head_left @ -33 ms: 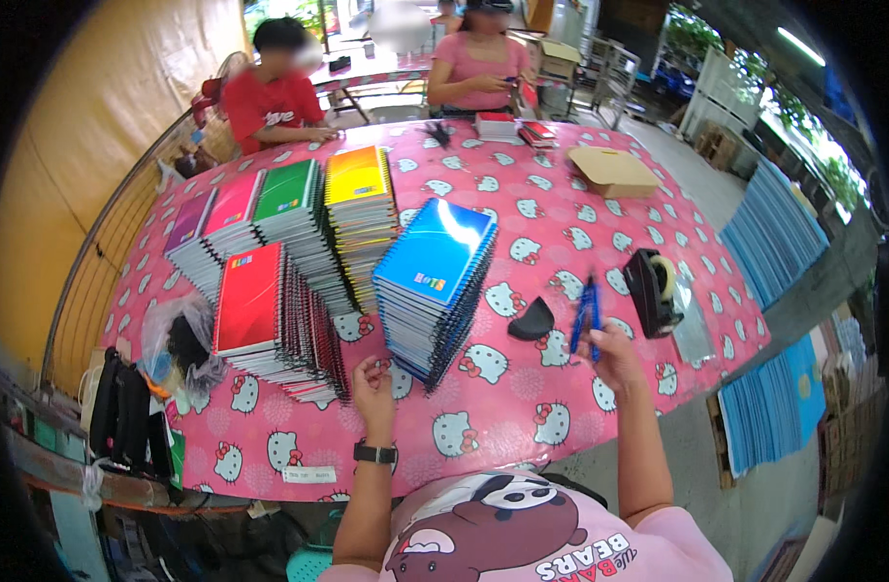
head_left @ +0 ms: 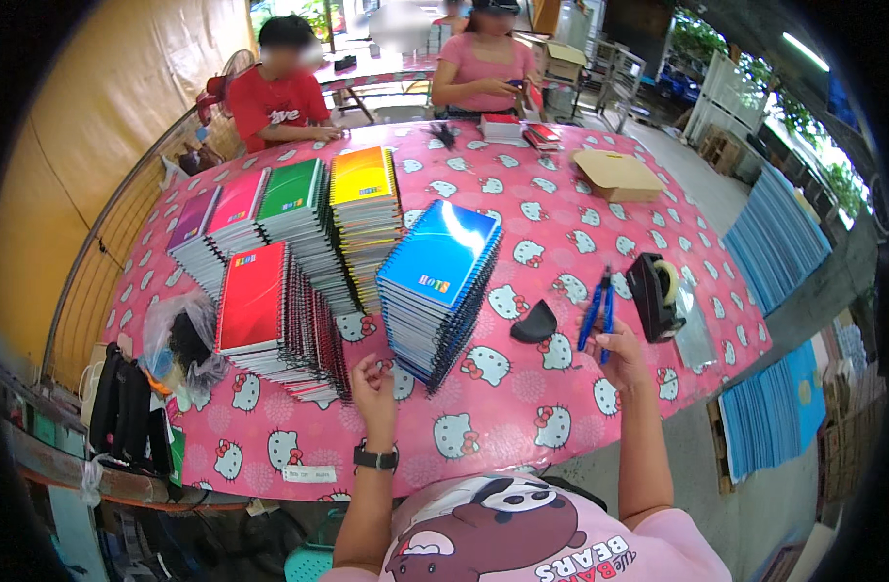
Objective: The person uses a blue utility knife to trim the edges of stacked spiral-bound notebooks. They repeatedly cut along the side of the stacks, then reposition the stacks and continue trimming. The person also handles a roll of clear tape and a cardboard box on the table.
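My right hand (head_left: 623, 357) is closed around blue-handled pliers (head_left: 597, 315), with their dark tip pointing away from me and the two handles spread apart. Low beside the near left corner of a tall stack of blue spiral notebooks (head_left: 435, 262), my left hand (head_left: 372, 386) rests with bent fingers slightly apart and nothing visible in them. To its left stands a stack of red spiral notebooks (head_left: 255, 296). Between the blue stack and the pliers lies a black curved piece (head_left: 534, 323). A black tape dispenser (head_left: 655, 299) stands right of my right hand.
Purple (head_left: 194, 218), pink (head_left: 238, 201), green (head_left: 289, 189) and yellow (head_left: 361, 177) notebook stacks stand behind. A cardboard piece (head_left: 616, 175) lies far right, a plastic bag (head_left: 185, 341) at left. Two people (head_left: 279, 97) (head_left: 488, 68) are across the pink table (head_left: 502, 407).
The pliers' handles have spread wider apart in my right hand, and the tool has shifted slightly right. My left hand stays in place; the view has moved a little.
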A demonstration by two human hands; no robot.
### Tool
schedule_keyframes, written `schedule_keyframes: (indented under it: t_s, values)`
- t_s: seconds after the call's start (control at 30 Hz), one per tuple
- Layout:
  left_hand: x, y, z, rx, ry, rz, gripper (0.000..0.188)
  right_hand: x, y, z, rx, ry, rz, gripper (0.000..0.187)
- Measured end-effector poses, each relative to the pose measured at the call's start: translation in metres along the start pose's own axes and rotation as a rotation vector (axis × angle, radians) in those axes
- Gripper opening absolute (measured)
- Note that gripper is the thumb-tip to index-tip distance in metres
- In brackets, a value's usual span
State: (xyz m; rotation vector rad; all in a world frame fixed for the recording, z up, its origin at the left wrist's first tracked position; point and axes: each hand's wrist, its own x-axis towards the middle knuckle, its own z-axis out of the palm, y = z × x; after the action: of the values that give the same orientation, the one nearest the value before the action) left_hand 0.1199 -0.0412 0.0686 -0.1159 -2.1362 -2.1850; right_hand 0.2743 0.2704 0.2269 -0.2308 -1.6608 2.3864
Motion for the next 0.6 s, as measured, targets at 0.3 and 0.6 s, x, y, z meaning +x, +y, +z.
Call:
schedule_keyframes:
  t_s: [0.3, 0.6]
  values:
    - [-0.020, 0.166, 0.034, 0.132, -0.047, 0.625, 0.046, 0.044, 0.024, 0.074, -0.530, 0.052, -0.291, 0.031]
    - [0.071, 0.171, 0.078, -0.374, -0.049, 0.443, 0.043, 0.150, 0.020, 0.119, -0.172, 0.222, -0.752, 0.023]
